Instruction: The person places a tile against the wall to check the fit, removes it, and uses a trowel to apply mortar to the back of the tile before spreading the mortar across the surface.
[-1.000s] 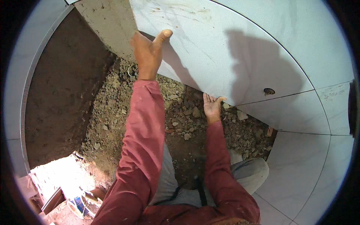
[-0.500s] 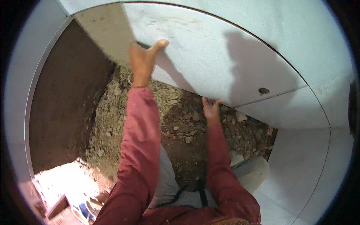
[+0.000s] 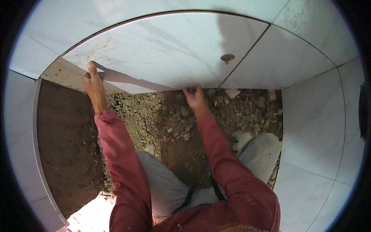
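A large white marbled wall tile (image 3: pixel 162 46) stands against the wall in front of me, its left and lower edges bordering bare surface. My left hand (image 3: pixel 94 87) is closed on the tile's left edge, thumb on the glossy face and fingers behind. At the lower edge my right hand (image 3: pixel 197 100) holds the tile from below, with its fingertips partly hidden at the rim. Toward the tile's right side is a round hole (image 3: pixel 227 58) with brownish material in it. A narrow dark joint separates this tile from a neighbouring tile (image 3: pixel 286 58) on the right.
A bare plaster strip (image 3: pixel 62 73) shows left of the tile. Rubble and gravel (image 3: pixel 181 120) cover the ground below, around my knees. A brown earthen surface (image 3: pixel 65 143) lies to the left, and tiled wall (image 3: pixel 309 127) rises at the right.
My view has turned, so the tile, its hole and both hands appear farther left, and the hole higher. Both hands keep their places on the tile's left and lower edges.
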A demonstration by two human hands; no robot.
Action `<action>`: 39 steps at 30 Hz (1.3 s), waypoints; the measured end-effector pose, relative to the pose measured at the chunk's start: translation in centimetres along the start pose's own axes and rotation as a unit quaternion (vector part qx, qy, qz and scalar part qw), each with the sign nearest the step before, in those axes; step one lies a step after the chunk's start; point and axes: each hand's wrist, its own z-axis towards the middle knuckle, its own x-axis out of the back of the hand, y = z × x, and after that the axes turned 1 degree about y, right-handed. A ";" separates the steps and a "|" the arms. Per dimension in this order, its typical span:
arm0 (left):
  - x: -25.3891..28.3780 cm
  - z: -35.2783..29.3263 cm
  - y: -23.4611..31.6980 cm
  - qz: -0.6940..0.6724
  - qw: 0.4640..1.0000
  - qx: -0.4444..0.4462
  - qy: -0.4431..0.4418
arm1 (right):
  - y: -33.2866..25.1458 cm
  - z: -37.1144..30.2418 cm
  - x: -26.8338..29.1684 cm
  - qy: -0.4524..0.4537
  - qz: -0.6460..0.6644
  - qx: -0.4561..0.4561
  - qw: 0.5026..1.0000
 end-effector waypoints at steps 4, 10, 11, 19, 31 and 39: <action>1.2 -0.1 0.3 0.033 0.997 0.054 -0.049 | -0.3 -0.6 -1.3 0.110 0.051 -0.037 0.992; 0.7 0.5 1.4 0.073 0.987 -0.137 -0.028 | -1.2 -1.2 -1.5 0.055 0.049 -0.020 0.997; 0.2 -0.2 1.8 0.078 0.983 -0.164 0.004 | -1.3 -1.3 -1.1 0.044 0.041 -0.019 0.998; -1.9 -2.3 7.0 -0.017 0.994 -0.073 0.081 | -4.5 -2.3 -0.5 0.075 0.053 0.023 0.995; 0.1 -0.3 8.5 -0.119 0.991 0.039 0.054 | -5.9 1.5 2.7 0.124 0.056 0.029 0.990; 0.8 -1.5 9.4 -0.104 0.994 0.035 0.023 | -5.7 0.7 2.6 0.135 0.007 0.063 0.989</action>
